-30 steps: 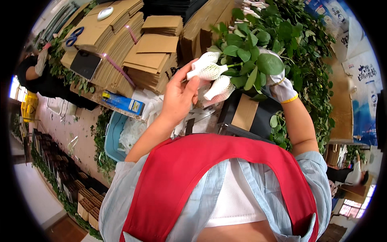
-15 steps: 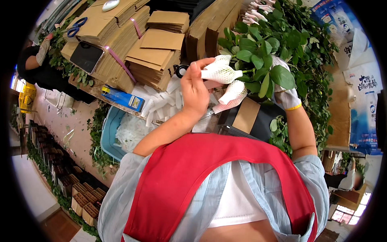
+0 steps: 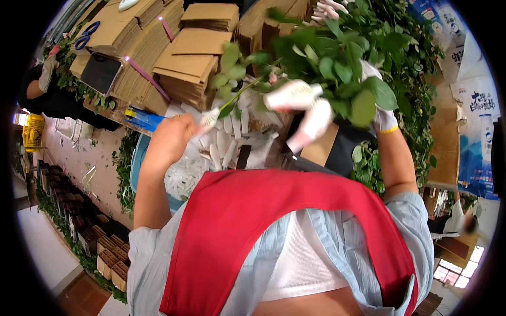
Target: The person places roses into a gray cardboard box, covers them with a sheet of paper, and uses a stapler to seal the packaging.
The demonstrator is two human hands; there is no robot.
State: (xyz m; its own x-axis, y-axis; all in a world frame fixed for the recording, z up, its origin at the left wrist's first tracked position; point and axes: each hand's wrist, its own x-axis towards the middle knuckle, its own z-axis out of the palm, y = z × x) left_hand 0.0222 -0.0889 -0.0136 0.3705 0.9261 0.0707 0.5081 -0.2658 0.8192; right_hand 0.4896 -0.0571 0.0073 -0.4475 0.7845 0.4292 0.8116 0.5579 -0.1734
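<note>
Out to the left, my left hand [image 3: 171, 138] has its fingers closed at the tip of a net-sleeved rose [image 3: 210, 120]. That rose's green stem slants up to the right, toward blurred leaves. My right hand [image 3: 380, 105], in a white glove with a yellow cuff edge, is wrapped round leafy rose stems [image 3: 337, 66]; leaves cover part of its fingers. Two more buds in white netting, an upper bud [image 3: 293, 96] and a lower pinkish bud [image 3: 312, 126], poke out of this bunch toward the left. White sleeves [image 3: 229, 145] lie scattered on the bench between my hands.
Stacked cardboard pieces [image 3: 187, 66] fill the back left, with a phone [image 3: 101, 73] and blue scissors [image 3: 87, 35] on top. A blue tub [image 3: 141, 160] sits at the bench's left edge. Leafy stems [image 3: 411, 105] heap at the right. Another person's gloved hand [image 3: 48, 71] is far left.
My left hand has moved left and down from the bunch, with one netted rose now stretched out from it. The leaves have swung left, while my right hand stays nearly in place.
</note>
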